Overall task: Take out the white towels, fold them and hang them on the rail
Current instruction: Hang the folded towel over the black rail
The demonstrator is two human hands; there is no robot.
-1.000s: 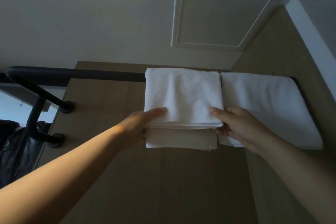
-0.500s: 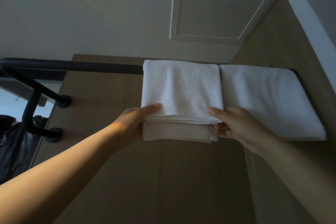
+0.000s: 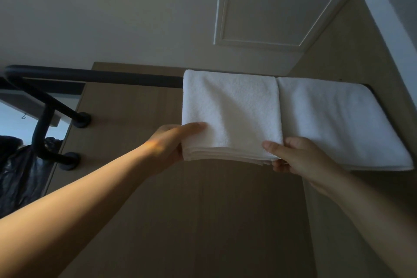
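Two folded white towels hang side by side over a black rail [image 3: 94, 75] high on a wooden panel. The left towel [image 3: 230, 108] is draped with its layered lower edges now nearly level. My left hand [image 3: 173, 142] pinches its lower left corner, thumb on the front face. My right hand [image 3: 291, 156] pinches its lower right corner, thumb on top and fingers curled beneath. The right towel [image 3: 338, 119] hangs untouched beside it, reaching the rail's right end.
The rail bends at the left into two black brackets [image 3: 74, 119] fixed to the wooden panel [image 3: 203, 221]. A dark plastic bag [image 3: 15, 176] sits at the lower left. A wooden side wall [image 3: 372, 52] stands on the right, a white ceiling above.
The back layer of the left towel, which hung lower than the front, has been drawn up so both edges almost line up. Both hands stayed on the lower corners.
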